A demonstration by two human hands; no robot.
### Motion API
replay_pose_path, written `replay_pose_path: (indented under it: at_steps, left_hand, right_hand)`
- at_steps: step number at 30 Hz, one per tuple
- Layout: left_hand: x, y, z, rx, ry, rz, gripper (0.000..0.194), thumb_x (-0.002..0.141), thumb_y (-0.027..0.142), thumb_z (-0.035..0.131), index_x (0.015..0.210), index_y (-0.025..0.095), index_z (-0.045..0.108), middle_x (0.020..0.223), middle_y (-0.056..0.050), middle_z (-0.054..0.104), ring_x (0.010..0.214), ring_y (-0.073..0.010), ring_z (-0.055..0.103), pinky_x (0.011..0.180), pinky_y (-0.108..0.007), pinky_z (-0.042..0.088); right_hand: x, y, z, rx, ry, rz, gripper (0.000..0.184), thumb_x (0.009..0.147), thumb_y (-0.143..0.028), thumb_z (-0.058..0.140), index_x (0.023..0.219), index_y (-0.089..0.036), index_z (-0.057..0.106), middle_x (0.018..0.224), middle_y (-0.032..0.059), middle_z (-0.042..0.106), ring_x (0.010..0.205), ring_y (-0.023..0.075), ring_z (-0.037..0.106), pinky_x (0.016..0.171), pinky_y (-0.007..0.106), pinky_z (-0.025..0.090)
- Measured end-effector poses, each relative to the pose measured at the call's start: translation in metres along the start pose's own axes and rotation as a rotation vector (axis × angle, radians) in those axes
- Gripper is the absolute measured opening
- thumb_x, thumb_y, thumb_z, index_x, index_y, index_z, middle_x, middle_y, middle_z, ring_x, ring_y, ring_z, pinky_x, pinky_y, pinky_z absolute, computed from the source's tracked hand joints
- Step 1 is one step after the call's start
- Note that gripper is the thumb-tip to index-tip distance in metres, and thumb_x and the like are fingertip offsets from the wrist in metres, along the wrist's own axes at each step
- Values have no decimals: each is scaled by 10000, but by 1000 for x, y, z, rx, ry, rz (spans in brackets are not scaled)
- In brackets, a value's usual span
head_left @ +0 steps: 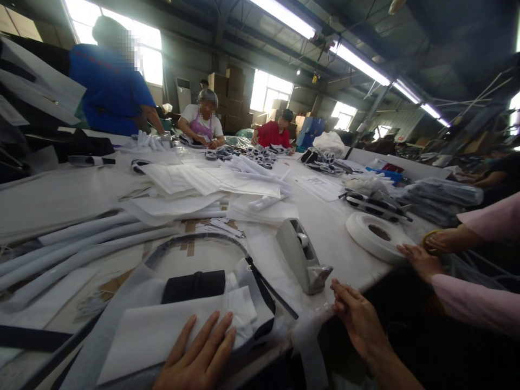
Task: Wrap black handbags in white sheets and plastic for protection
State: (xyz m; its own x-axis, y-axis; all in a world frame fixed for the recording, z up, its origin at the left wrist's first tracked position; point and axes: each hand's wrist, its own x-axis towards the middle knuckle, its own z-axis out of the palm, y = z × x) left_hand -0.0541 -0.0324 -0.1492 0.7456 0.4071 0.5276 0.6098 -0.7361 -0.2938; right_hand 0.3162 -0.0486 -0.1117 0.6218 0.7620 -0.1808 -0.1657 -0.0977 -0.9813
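Note:
My left hand [199, 352] lies flat, fingers stretched out, on a folded white foam sheet [142, 330]. That sheet covers part of a dark curved frame [260, 276], partly wrapped in translucent white material, and a black block-like part [194, 287] shows behind it. At the table edge, my right hand [357, 319] has its thumb and fingers drawn together in a pinch, close to the cutter end of a grey tape dispenser [298, 257]. Whatever is between those fingertips is too small to make out. Below them a translucent strip [311, 346] hangs over the edge.
At right, a co-worker's pink-sleeved hands [424, 260] hold yellow-handled scissors by a large white roll [377, 233]. Stacked white sheets [203, 181] and long wrapped tubes [81, 244] cover the table's middle and left. Several people work across the table among grey-black parts [260, 155].

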Motion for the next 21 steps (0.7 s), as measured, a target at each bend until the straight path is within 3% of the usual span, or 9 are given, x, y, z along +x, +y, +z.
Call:
replay_pose_path:
  at_steps: [6, 9, 12, 14, 18, 21]
  left_hand:
    - [3, 2, 1, -38, 39, -17, 430, 1073, 300, 266, 1286, 277, 638, 1382, 36, 616, 1230, -158, 590, 1261, -414, 35]
    - [6, 10, 0, -160, 116, -171, 482, 1079, 296, 219, 1219, 284, 680, 1329, 58, 655, 1212, -141, 604, 1260, -380, 83]
    - [7, 16, -2, -221, 112, -246, 488, 1079, 284, 213, 1210, 281, 682, 1338, 61, 648, 1238, -136, 587, 1257, -368, 100]
    - [7, 17, -3, -216, 75, -224, 463, 1077, 266, 236, 1221, 274, 675, 1356, 53, 635, 1253, -138, 575, 1256, -365, 87]
    - [9, 18, -2, -222, 135, -261, 462, 1076, 261, 246, 1164, 268, 700, 1315, 48, 665, 1240, -138, 583, 1254, -377, 106]
    - [11, 18, -2, -202, 147, -269, 426, 1071, 279, 285, 1138, 257, 705, 1305, 40, 671, 1237, -144, 584, 1253, -389, 113]
  right_hand:
    - [2, 12, -13, -192, 55, -90, 341, 608, -457, 892, 736, -189, 723, 598, -33, 579, 540, 110, 516, 545, 212, 494]
    - [-11, -4, -21, -475, -49, -314, 226, 718, -415, 828, 753, -212, 734, 665, 3, 649, 626, 164, 598, 631, 246, 508]
    - [-27, -33, -13, -779, -359, -656, 135, 848, -344, 710, 763, -240, 724, 767, 25, 690, 704, 186, 649, 704, 261, 521]
    - [-37, -55, 2, -875, -613, -776, 105, 883, -292, 682, 802, -246, 731, 750, 22, 688, 676, 167, 650, 668, 237, 514]
    - [-52, -83, 47, -964, -1073, -866, 95, 916, -295, 672, 909, -229, 740, 755, 25, 673, 656, 134, 626, 626, 217, 470]
    - [-56, -87, 87, -862, -1310, -834, 205, 888, -371, 701, 855, -170, 726, 724, 28, 633, 606, 115, 581, 571, 221, 421]
